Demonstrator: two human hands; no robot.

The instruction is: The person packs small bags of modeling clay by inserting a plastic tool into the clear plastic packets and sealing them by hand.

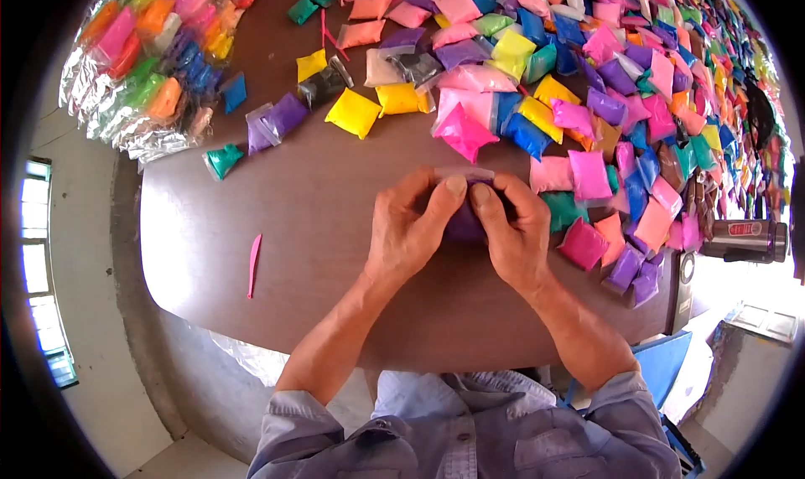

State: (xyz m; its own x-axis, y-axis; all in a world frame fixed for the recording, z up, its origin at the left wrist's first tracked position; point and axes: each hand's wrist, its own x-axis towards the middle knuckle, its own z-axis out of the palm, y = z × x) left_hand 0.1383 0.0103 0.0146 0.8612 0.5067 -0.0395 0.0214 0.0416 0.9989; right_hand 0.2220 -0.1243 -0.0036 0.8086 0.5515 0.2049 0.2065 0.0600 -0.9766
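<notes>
Both hands hold one small purple packet (465,225) over the brown table, near its middle. My left hand (412,219) grips its left side, thumb pressed near the clear top edge. On the right side, my right hand (518,223) pinches it the same way, fingers curled behind. A clear plastic strip shows above the thumbs; the packet's back is hidden. Just beyond the hands lies a bright pink packet (464,134). Close to my right hand are a light pink packet (551,174) and a green packet (562,210).
A large heap of coloured packets (620,77) covers the table's back and right. Bundled packets in clear wrap (155,68) lie at the back left. A pink plastic stick (254,266) rests on the brown table (201,227). A metal flask (745,240) is at far right.
</notes>
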